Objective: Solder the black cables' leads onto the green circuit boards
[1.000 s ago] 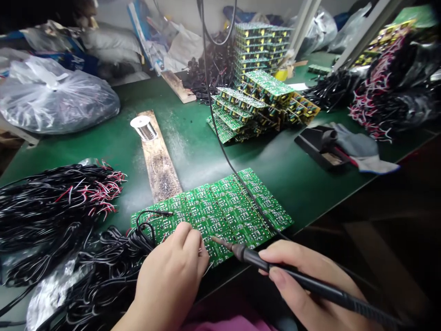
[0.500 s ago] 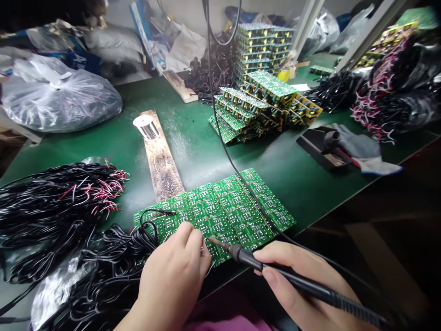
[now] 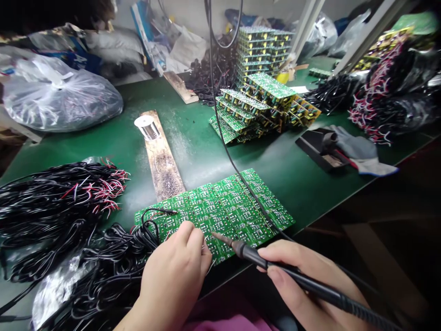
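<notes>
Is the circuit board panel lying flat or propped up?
Flat: the green circuit board panel lies on the bench mat under the left hand and the soldering iron.

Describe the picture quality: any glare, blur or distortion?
Head view: glare whitens the green bench mat beside the circuit board panel; wide-angle distortion bows the scene's edges; the black wire bundles shine; the lower right corner sinks into shadow; no strong blur.
</notes>
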The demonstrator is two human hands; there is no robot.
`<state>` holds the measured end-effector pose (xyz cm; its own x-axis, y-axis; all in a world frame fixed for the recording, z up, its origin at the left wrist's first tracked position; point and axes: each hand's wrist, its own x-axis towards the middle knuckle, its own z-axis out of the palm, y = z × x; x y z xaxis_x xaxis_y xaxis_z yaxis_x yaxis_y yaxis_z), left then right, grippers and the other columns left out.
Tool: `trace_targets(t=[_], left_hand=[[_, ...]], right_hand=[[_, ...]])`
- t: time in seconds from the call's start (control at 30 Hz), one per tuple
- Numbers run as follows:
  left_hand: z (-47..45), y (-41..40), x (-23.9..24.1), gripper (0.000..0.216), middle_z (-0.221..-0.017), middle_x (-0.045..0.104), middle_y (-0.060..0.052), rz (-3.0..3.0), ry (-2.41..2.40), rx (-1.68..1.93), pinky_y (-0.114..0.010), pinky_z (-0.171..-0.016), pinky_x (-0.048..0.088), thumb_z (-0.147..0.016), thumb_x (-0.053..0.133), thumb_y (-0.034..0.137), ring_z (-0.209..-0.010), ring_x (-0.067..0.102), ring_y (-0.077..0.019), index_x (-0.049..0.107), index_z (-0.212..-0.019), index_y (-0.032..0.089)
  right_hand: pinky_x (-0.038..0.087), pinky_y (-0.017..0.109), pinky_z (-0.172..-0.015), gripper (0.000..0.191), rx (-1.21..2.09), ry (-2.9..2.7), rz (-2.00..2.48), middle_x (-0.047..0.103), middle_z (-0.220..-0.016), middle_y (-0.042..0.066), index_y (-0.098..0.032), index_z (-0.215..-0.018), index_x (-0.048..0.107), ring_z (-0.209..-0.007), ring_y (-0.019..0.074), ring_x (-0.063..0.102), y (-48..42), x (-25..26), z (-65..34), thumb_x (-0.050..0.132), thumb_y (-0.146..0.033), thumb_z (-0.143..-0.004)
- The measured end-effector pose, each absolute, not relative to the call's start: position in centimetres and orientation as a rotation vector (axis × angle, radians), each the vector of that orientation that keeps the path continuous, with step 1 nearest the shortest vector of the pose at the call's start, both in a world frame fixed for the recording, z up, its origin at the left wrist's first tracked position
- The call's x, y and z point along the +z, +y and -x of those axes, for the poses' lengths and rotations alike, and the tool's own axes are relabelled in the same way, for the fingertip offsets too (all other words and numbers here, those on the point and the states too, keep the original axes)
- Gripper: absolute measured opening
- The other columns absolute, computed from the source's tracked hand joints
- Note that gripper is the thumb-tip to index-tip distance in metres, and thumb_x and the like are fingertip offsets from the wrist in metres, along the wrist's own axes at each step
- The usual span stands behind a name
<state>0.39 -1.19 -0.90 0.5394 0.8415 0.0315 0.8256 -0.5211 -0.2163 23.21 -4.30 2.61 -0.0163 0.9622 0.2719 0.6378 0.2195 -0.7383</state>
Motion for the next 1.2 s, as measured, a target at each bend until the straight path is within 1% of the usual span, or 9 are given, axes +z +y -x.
trace_targets(t=[0.1,0.23,0.5,0.63,0.73,0.9,1.07,1.13,1.2], left_hand=[[-0.4,-1.1,-0.8,0.02,-0.087,0.058,-0.003,2.577,-1.443,0.105,-0.031,-0.06,0.044,-0.091,0.055,0.009,-0.081,0.056,-0.0206,0.067,-0.081,0.022],[-0.5,-1.1,-0.7,0.021,-0.088,0.058,-0.003,2.586,-1.439,0.129,-0.03,-0.06,0.043,-0.091,0.055,0.008,-0.082,0.056,-0.0209,0.067,-0.081,0.022],[-0.4,-1.2,-0.9,0.021,-0.087,0.057,-0.003,2.568,-1.422,0.113,-0.031,-0.059,0.043,-0.09,0.055,0.008,-0.08,0.055,-0.0204,0.067,-0.081,0.023],[-0.3,-1.4,-1.0,0.02,-0.086,0.056,-0.003,2.551,-1.418,0.096,-0.031,-0.059,0.042,-0.091,0.055,0.009,-0.08,0.055,-0.0204,0.067,-0.082,0.022],[-0.3,-1.3,-0.9,0.02,-0.087,0.057,-0.004,2.559,-1.421,0.104,-0.03,-0.059,0.042,-0.09,0.056,0.008,-0.081,0.055,-0.0206,0.068,-0.082,0.022],[-0.2,-1.2,-0.7,0.022,-0.09,0.059,-0.004,2.602,-1.393,0.159,-0.031,-0.062,0.047,-0.089,0.056,0.006,-0.086,0.057,-0.0228,0.069,-0.084,0.023],[-0.3,-1.1,-0.8,0.02,-0.091,0.059,-0.004,2.589,-1.456,0.146,-0.032,-0.063,0.051,-0.094,0.054,0.011,-0.083,0.058,-0.0213,0.069,-0.086,0.022],[-0.3,-1.2,-0.5,0.02,-0.095,0.061,-0.005,2.627,-1.433,0.169,-0.034,-0.067,0.054,-0.094,0.053,0.011,-0.087,0.059,-0.0229,0.07,-0.089,0.02],[0.2,-1.4,0.1,0.023,-0.1,0.063,-0.007,2.698,-1.377,0.2,-0.038,-0.075,0.058,-0.094,0.05,0.009,-0.095,0.06,-0.026,0.071,-0.091,0.019]], right_hand=[[0.063,0.031,-0.079,0.018,0.575,-1.8,1.465,0.077,-0.096,-0.005,-0.038,-0.106,0.066,-0.084,0.018,0.074,-4.0,2.7,-23.4,0.056,-0.028,-0.095],[0.063,0.028,-0.076,0.017,0.628,-1.9,1.426,0.077,-0.093,-0.006,-0.036,-0.105,0.066,-0.081,0.016,0.075,-3.7,2.6,-23.9,0.059,-0.027,-0.093],[0.063,0.034,-0.081,0.018,0.557,-1.804,1.475,0.077,-0.097,-0.004,-0.038,-0.108,0.066,-0.085,0.0204,0.075,-4.4,2.2,-23.8,0.058,-0.03,-0.094],[0.063,0.032,-0.08,0.016,0.543,-1.744,1.516,0.076,-0.094,-0.005,-0.04,-0.107,0.067,-0.079,0.0181,0.073,-4.5,2.5,-23.7,0.057,-0.034,-0.096],[0.062,0.031,-0.083,0.016,0.536,-1.753,1.534,0.076,-0.097,-0.005,-0.039,-0.107,0.068,-0.082,0.0176,0.074,-4.6,2.5,-23.9,0.058,-0.035,-0.095],[0.063,0.029,-0.081,0.015,0.534,-1.767,1.539,0.076,-0.094,-0.005,-0.039,-0.107,0.068,-0.08,0.0174,0.074,-4.7,2.3,-24.2,0.058,-0.036,-0.095],[0.063,0.029,-0.083,0.015,0.519,-1.79,1.532,0.076,-0.094,-0.005,-0.038,-0.108,0.068,-0.078,0.0165,0.074,-4.8,2.5,-24.2,0.057,-0.036,-0.097],[0.063,0.028,-0.083,0.016,0.518,-1.789,1.533,0.076,-0.096,-0.005,-0.037,-0.109,0.068,-0.08,0.0164,0.074,-4.9,2.6,-24.3,0.057,-0.036,-0.097],[0.062,0.027,-0.082,0.015,0.52,-1.78,1.539,0.076,-0.096,-0.005,-0.036,-0.109,0.067,-0.08,0.0154,0.074,-4.8,2.7,-24.5,0.056,-0.035,-0.098]])
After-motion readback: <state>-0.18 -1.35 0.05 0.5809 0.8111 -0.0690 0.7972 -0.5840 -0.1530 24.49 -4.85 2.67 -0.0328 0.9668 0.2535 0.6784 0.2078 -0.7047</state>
